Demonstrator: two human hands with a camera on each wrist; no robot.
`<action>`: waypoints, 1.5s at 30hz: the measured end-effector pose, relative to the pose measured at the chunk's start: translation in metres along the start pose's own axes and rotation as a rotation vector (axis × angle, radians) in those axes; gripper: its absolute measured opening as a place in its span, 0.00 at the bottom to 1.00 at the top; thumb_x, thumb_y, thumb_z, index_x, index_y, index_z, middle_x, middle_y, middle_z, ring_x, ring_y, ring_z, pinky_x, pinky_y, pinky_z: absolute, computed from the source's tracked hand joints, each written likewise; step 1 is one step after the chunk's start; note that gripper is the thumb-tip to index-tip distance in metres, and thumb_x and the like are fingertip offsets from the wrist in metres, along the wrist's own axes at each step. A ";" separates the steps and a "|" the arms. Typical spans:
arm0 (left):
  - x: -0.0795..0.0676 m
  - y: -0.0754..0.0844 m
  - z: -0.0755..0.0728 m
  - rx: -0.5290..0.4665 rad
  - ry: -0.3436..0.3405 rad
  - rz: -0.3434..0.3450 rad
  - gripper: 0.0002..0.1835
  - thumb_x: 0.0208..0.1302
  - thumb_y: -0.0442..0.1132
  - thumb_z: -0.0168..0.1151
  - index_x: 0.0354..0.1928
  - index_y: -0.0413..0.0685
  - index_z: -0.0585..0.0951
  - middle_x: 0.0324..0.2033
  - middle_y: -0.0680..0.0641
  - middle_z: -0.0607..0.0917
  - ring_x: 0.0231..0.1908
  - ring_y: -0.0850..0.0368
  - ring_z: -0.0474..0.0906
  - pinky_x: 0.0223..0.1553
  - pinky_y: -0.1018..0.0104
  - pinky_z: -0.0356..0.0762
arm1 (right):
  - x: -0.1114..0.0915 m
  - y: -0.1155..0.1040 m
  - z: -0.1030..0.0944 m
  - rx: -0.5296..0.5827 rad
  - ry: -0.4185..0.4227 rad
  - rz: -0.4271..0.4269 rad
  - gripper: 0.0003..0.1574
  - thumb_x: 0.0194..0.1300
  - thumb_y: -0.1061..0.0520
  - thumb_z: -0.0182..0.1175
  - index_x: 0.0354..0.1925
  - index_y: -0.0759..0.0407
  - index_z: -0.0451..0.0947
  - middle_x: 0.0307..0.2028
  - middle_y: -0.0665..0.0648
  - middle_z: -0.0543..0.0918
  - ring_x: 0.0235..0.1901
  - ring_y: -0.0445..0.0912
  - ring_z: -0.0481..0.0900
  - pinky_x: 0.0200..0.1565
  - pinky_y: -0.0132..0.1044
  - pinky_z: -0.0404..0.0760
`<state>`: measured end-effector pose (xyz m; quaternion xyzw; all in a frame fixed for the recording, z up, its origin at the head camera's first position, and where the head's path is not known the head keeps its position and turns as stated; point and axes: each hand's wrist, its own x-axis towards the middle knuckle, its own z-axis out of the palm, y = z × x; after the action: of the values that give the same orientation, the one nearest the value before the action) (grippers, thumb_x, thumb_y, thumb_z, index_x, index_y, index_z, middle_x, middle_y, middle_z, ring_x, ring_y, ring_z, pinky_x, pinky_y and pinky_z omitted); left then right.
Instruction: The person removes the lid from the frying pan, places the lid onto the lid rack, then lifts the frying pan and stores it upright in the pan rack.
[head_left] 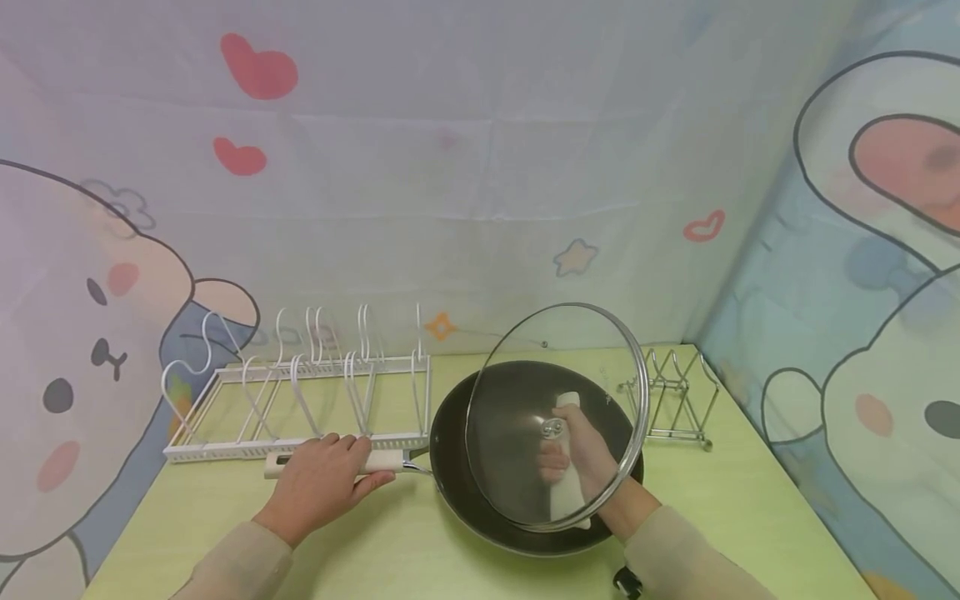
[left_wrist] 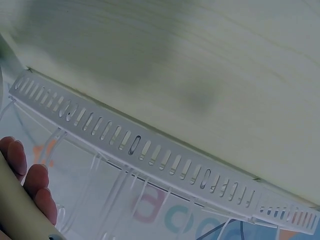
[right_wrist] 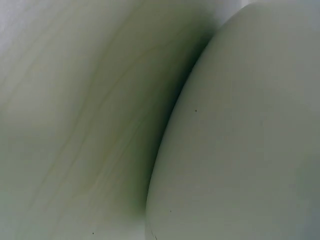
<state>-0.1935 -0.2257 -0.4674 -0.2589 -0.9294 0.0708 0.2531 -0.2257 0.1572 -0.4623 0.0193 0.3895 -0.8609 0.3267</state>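
A dark-lined frying pan [head_left: 450, 433] sits on the table, its cream handle [head_left: 386, 461] pointing left. My left hand [head_left: 326, 479] grips that handle from above; its fingertips [left_wrist: 37, 180] show past the handle in the left wrist view. Over the pan, a clear glass lid [head_left: 502, 475] with a metal rim stands tilted, its underside towards me. My right hand [head_left: 588, 450], seen through the glass, holds the lid's cream handle [head_left: 567, 492]. In the right wrist view, the pan's pale outer wall [right_wrist: 240, 130] curves up from the wood-grain tabletop.
Just behind the pan's handle lies a white rack [head_left: 300, 447] with several upright curved dividers. A small metal wire rack [head_left: 678, 433] stands right of the pan. Printed cloth [head_left: 420, 167] hangs behind the table [head_left: 750, 508] and along its sides.
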 end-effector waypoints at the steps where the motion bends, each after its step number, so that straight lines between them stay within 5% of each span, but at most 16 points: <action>1: 0.000 0.000 0.000 0.002 0.005 0.004 0.30 0.58 0.72 0.59 0.27 0.52 0.70 0.16 0.56 0.72 0.19 0.57 0.71 0.18 0.66 0.64 | 0.000 0.000 0.000 0.004 -0.006 0.000 0.29 0.76 0.42 0.32 0.19 0.47 0.62 0.11 0.42 0.64 0.10 0.35 0.58 0.14 0.26 0.62; 14: 0.006 0.007 -0.007 -0.044 0.059 0.011 0.28 0.57 0.69 0.62 0.31 0.51 0.72 0.22 0.55 0.73 0.26 0.56 0.72 0.26 0.63 0.72 | -0.003 -0.002 0.001 0.045 -0.088 0.022 0.31 0.75 0.41 0.29 0.17 0.47 0.61 0.11 0.42 0.63 0.14 0.36 0.52 0.15 0.26 0.61; 25: 0.023 0.034 -0.031 -0.164 0.193 0.080 0.28 0.59 0.68 0.61 0.44 0.51 0.79 0.40 0.52 0.83 0.42 0.53 0.80 0.41 0.57 0.81 | -0.015 -0.014 0.008 0.121 -0.122 -0.018 0.22 0.69 0.42 0.45 0.20 0.47 0.62 0.12 0.43 0.69 0.16 0.36 0.51 0.17 0.26 0.62; 32: 0.032 0.052 -0.042 -0.207 0.237 0.123 0.28 0.60 0.68 0.59 0.44 0.52 0.80 0.41 0.54 0.83 0.43 0.55 0.79 0.45 0.58 0.80 | -0.027 -0.032 0.017 0.154 -0.258 -0.043 0.27 0.74 0.40 0.36 0.24 0.49 0.69 0.14 0.44 0.72 0.17 0.36 0.51 0.19 0.26 0.63; 37: 0.040 0.062 -0.049 -0.210 0.254 0.148 0.29 0.62 0.70 0.56 0.46 0.52 0.80 0.42 0.53 0.83 0.45 0.55 0.79 0.45 0.58 0.79 | -0.033 -0.044 0.021 0.189 -0.336 -0.088 0.24 0.73 0.42 0.39 0.27 0.52 0.70 0.15 0.45 0.73 0.16 0.37 0.52 0.19 0.27 0.61; 45: 0.056 0.075 -0.060 -0.212 0.289 0.195 0.30 0.63 0.70 0.55 0.47 0.51 0.80 0.43 0.54 0.83 0.46 0.54 0.79 0.48 0.59 0.79 | -0.043 -0.058 0.018 0.278 -0.415 -0.137 0.20 0.72 0.43 0.41 0.29 0.54 0.66 0.18 0.44 0.57 0.17 0.37 0.49 0.21 0.27 0.58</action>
<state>-0.1713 -0.1319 -0.4114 -0.3803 -0.8563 -0.0412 0.3470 -0.2216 0.1961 -0.3993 -0.1393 0.1927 -0.9118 0.3347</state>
